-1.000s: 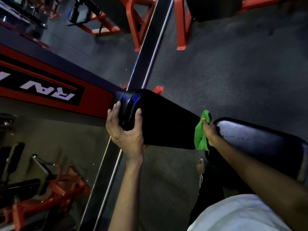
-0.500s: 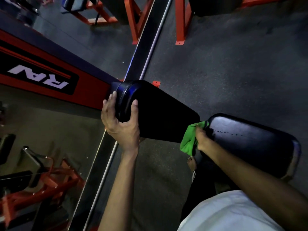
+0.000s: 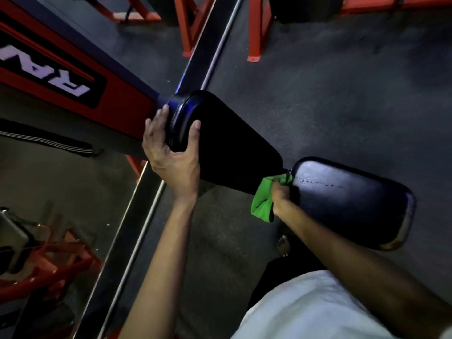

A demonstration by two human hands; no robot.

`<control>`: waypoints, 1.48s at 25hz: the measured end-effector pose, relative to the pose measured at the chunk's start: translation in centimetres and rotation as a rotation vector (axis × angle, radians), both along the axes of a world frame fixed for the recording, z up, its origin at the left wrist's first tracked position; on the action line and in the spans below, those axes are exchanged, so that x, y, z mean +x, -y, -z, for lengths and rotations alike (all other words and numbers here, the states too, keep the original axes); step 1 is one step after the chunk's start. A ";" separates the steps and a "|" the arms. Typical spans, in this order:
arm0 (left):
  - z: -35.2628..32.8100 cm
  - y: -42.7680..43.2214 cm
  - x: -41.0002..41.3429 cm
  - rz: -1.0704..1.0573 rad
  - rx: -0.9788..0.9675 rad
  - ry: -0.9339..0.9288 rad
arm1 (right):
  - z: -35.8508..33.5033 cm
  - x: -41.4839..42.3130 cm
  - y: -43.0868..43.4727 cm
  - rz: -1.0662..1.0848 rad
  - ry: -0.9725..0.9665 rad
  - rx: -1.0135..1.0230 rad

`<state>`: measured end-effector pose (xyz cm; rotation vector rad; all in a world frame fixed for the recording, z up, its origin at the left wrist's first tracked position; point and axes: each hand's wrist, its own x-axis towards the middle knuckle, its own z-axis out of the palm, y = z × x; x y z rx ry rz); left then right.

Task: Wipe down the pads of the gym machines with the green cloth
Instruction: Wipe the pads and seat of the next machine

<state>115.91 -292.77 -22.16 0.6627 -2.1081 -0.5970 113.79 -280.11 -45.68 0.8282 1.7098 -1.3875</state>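
Observation:
A black back pad (image 3: 230, 148) tapers down toward a black seat pad (image 3: 349, 199) with a stitched line across it. My left hand (image 3: 171, 152) grips the top end of the back pad, thumb on its face and fingers behind. My right hand (image 3: 281, 194) holds the bunched green cloth (image 3: 263, 201) at the gap where the two pads meet, against the seat pad's near left edge. Part of the cloth hangs below the hand.
A wall mirror with a red and black banner (image 3: 61, 77) runs along the left, framed by a dark strip (image 3: 137, 241). Orange machine legs (image 3: 256, 28) stand on the dark rubber floor (image 3: 342, 94) ahead. My bare foot (image 3: 283, 245) shows under the seat.
My right hand with the cloth has slid down from the top of the pad junction to its lower side. My left hand has kept its grip on the back pad.

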 end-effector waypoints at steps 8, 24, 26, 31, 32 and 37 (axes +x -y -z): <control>-0.9 2.1 2.9 0.284 0.065 0.200 | -7.9 1.4 2.8 -0.135 -0.663 0.053; -1.1 4.8 4.0 0.489 0.055 0.283 | -10.8 1.2 3.3 -0.167 -0.998 0.085; -0.2 3.7 4.2 0.447 0.095 0.196 | -10.7 1.0 3.5 -0.128 -0.796 0.117; 1.2 3.8 5.2 0.449 0.077 0.155 | -16.3 4.6 5.4 -0.194 -1.037 0.079; 1.3 4.2 5.3 0.445 0.049 0.165 | -16.7 5.1 5.3 -0.202 -1.089 0.066; 1.9 3.5 5.3 0.416 0.059 0.132 | -9.0 3.6 3.8 -0.126 -0.948 0.102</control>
